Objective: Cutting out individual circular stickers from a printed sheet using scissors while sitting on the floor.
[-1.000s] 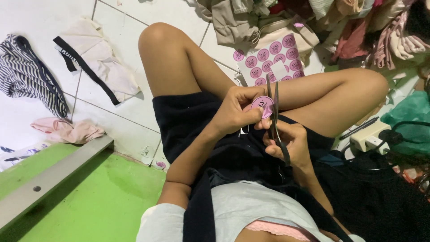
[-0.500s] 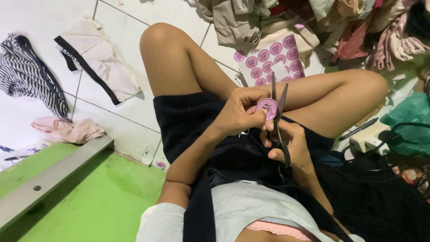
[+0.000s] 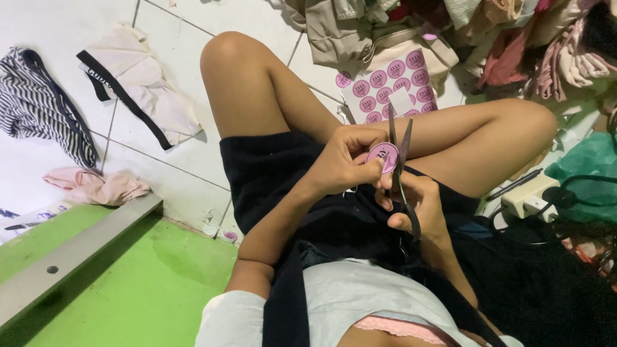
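Head view: left hand point(image 3: 344, 162) curled over the lap, pinching a round pink paper sticker point(image 3: 384, 157). Right hand point(image 3: 418, 207) just below, fingers through black-handled metal scissors point(image 3: 400, 168), blades slightly parted beside the sticker's edge.

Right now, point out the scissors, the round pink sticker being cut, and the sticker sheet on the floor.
scissors point(image 3: 400, 164), head view, on the blades near the pivot.
round pink sticker point(image 3: 383, 156), head view, on its face.
sticker sheet point(image 3: 392, 85), head view, middle of the sheet.

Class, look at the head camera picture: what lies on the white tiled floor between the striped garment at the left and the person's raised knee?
In the head view, a cream garment with a black band lies there on the floor.
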